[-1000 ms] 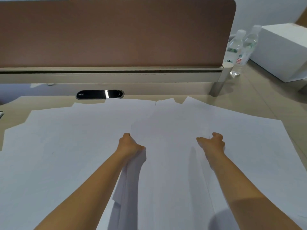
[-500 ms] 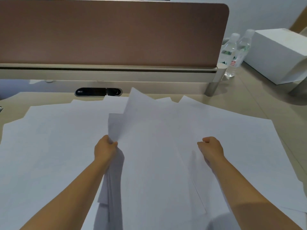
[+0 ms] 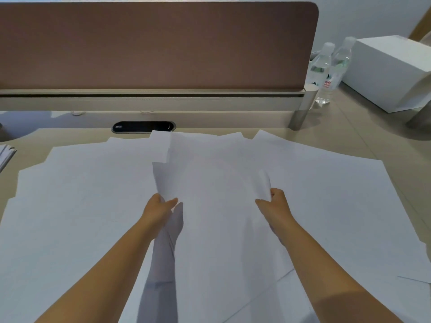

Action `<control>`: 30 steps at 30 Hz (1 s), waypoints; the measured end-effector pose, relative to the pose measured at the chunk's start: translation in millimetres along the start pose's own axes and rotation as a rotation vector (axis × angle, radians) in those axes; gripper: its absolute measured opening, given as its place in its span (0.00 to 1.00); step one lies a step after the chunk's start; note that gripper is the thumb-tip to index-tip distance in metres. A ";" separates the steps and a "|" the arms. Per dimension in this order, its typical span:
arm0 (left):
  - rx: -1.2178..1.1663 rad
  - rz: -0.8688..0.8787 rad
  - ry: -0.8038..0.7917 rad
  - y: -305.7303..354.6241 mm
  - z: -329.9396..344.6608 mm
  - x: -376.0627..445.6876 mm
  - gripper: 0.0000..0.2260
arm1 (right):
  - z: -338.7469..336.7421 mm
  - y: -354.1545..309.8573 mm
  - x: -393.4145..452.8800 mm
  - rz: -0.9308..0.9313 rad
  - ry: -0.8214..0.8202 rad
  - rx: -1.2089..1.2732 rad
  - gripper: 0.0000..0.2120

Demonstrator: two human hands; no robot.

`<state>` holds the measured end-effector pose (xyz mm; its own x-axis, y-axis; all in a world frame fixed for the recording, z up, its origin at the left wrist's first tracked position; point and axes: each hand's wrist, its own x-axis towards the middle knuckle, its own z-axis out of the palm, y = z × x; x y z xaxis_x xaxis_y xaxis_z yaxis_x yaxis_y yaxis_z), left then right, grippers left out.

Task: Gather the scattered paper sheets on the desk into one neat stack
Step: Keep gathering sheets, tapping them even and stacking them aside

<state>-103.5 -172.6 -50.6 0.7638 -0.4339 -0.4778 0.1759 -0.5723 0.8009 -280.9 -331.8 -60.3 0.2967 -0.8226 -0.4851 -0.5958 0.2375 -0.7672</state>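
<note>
Several white paper sheets (image 3: 81,206) lie spread and overlapping over most of the desk. In the middle, a bundle of sheets (image 3: 214,206) is lifted between my hands. My left hand (image 3: 158,207) grips the bundle's left edge, thumb on top, and that edge curls upward. My right hand (image 3: 275,203) pinches the bundle's right edge, which also bends up. More sheets (image 3: 338,206) lie flat to the right, under and beyond the bundle.
A brown partition (image 3: 158,45) with a beige rail closes the back of the desk, above a black cable slot (image 3: 143,126). Two water bottles (image 3: 326,71) and a white box (image 3: 391,71) stand at the back right. A small paper pile (image 3: 5,155) shows at the left edge.
My left hand has moved right and my right hand has closed on the bundle's right edge. The sheet that stood raised has dropped lower. The bundle is now narrower between my hands.
</note>
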 end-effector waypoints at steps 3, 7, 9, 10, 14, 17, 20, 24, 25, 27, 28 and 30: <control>-0.036 -0.012 -0.011 -3.8 -11.2 2.9 0.04 | 3.8 -4.6 2.3 -0.033 -0.024 0.062 0.16; 0.044 -0.027 0.136 -14.2 -27.4 12.2 0.14 | -10.4 1.7 9.2 0.003 0.046 -0.035 0.04; 0.058 -0.034 0.178 -19.4 -32.3 16.0 0.17 | -12.4 9.9 13.9 0.020 0.014 -0.087 0.17; 0.056 -0.037 0.179 -21.7 -34.3 17.7 0.17 | -11.4 12.8 14.5 0.023 0.013 -0.115 0.20; 0.092 -0.035 0.154 -25.4 -39.5 21.6 0.17 | -3.8 11.3 13.4 -0.031 0.130 -0.178 0.20; 0.148 -0.074 0.151 -23.5 -45.4 24.6 0.22 | 1.4 6.5 15.1 -0.087 0.220 -0.161 0.11; 0.244 -0.056 0.181 -20.4 -49.2 29.1 0.22 | 12.3 0.8 13.1 -0.079 0.236 -0.128 0.12; 0.179 0.049 0.107 -10.4 -38.6 35.8 0.13 | 33.1 -11.5 13.9 -0.136 0.170 -0.101 0.15; 0.181 0.064 0.066 -7.9 -35.7 38.1 0.12 | 38.5 -14.8 15.3 -0.154 0.147 -0.109 0.15; 0.194 0.078 -0.016 -3.1 -32.9 42.0 0.11 | 46.5 -20.8 19.2 -0.169 0.100 -0.110 0.14; 0.185 0.081 -0.048 -0.5 -32.8 43.2 0.11 | 48.3 -23.2 21.1 -0.162 0.074 -0.089 0.14; 0.114 0.036 -0.103 2.7 -34.6 46.5 0.11 | 47.4 -26.6 24.1 -0.117 0.006 0.003 0.14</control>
<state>-46.1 -170.2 -58.2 0.6999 -0.5212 -0.4884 0.0734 -0.6277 0.7750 -222.5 -333.4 -71.5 0.3592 -0.8480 -0.3898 -0.5552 0.1415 -0.8196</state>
